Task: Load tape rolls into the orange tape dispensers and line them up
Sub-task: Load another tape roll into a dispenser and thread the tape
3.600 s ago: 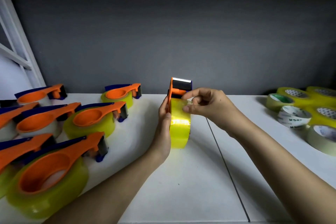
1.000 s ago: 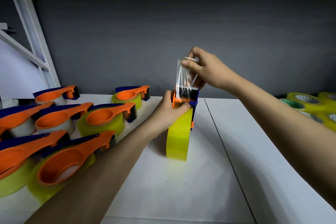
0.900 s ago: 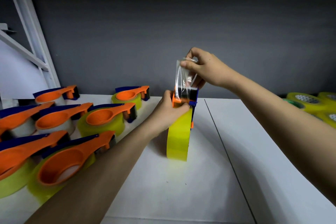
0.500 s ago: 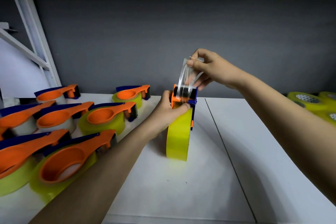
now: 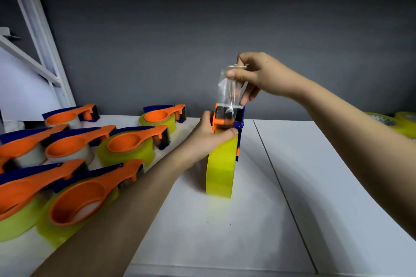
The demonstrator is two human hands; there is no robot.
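The orange tape dispenser [image 5: 227,120] stands on edge near the middle of the white table [image 5: 292,198], its cutter end uppermost and a yellow tape roll [image 5: 221,168] loaded in it; the roll's lower rim rests on the tabletop, just left of a dark seam [image 5: 283,189] that runs across the surface. The left hand [image 5: 207,139] grips the dispenser from the left, fingers curled round behind it and thumb pressed across the top of the roll just under the orange frame. The right hand [image 5: 258,76] is raised above the cutter; thumb and forefinger pinch the free end of a clear strip of tape [image 5: 229,92], which runs up from the cutter to that pinch, while the other fingers hang loosely curled behind the strip.

To the left, in the same head view, loaded dispensers [image 5: 126,141] lie flat on the table in rough rows, orange handles up; most hold yellow rolls, while a few toward the back left hold paler ones [image 5: 67,155]. At the far right edge, spare tape rolls [image 5: 391,122] lie flat, only partly in frame. A dark grey wall [image 5: 225,18] stands behind the table; a white frame [image 5: 40,36] leans along the left side.
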